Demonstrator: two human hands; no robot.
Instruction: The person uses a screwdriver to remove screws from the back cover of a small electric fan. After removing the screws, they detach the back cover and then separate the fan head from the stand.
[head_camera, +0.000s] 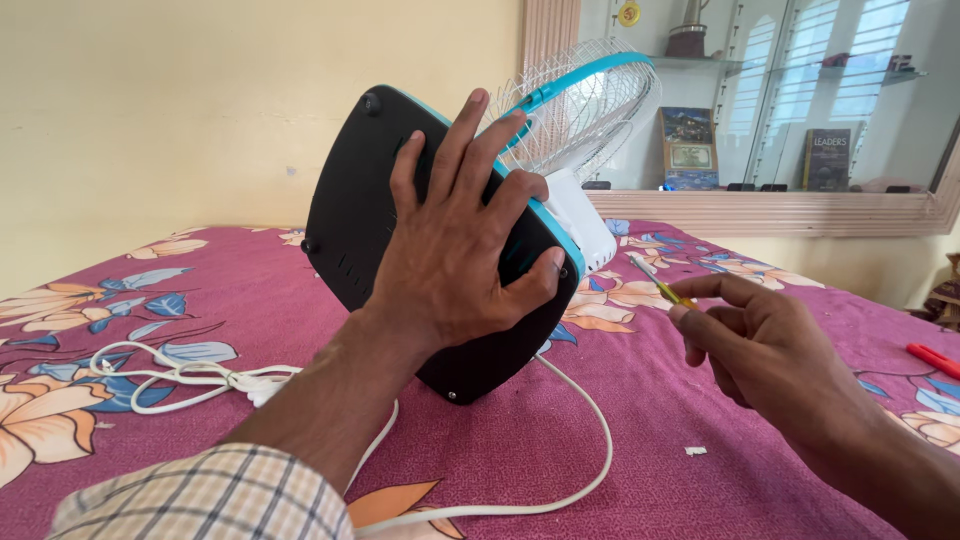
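Note:
A table fan lies tipped on a bed, the black underside of its base turned toward me. Its white wire grille with a teal rim points away toward the window. My left hand is spread flat on the base, the thumb hooked over its teal edge. My right hand pinches a small screwdriver with a yellow handle, its metal tip pointing up and left toward the fan's white neck, a little short of it.
A maroon floral bedsheet covers the bed. The fan's white cord lies coiled at the left and loops past the base. A red tool rests at the right edge. A wooden sill holds books and a framed picture.

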